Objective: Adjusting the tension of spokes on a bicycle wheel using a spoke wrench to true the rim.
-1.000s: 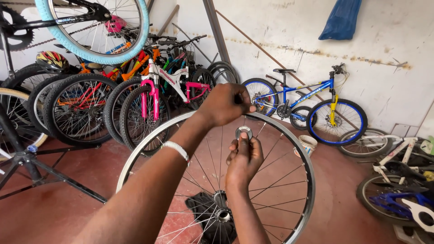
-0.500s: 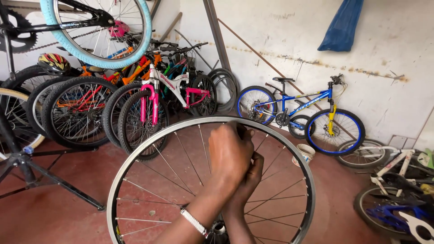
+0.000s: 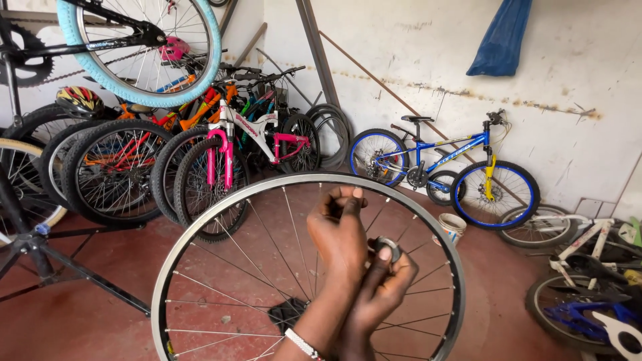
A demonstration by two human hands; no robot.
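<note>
Hands meet in the head view in front of a bare spoked wheel rim (image 3: 200, 220) standing upright over the red floor (image 3: 87, 314). The right hand (image 3: 384, 284) pinches a small round metal tool (image 3: 386, 249) between its fingertips; the left hand (image 3: 341, 230) closes loosely around a spoke beside it. Rim looks light and stiff, best held at its edge; spokes seem thin and bendable. Hub, lower rim and both forearms are cut off or hidden.

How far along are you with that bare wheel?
Done: the silver spoked bicycle rim carries no tyre. In hand: the right hand pinches a small round metal tool among the spokes, the left hand beside it. Left: cannot tell from here.
</note>
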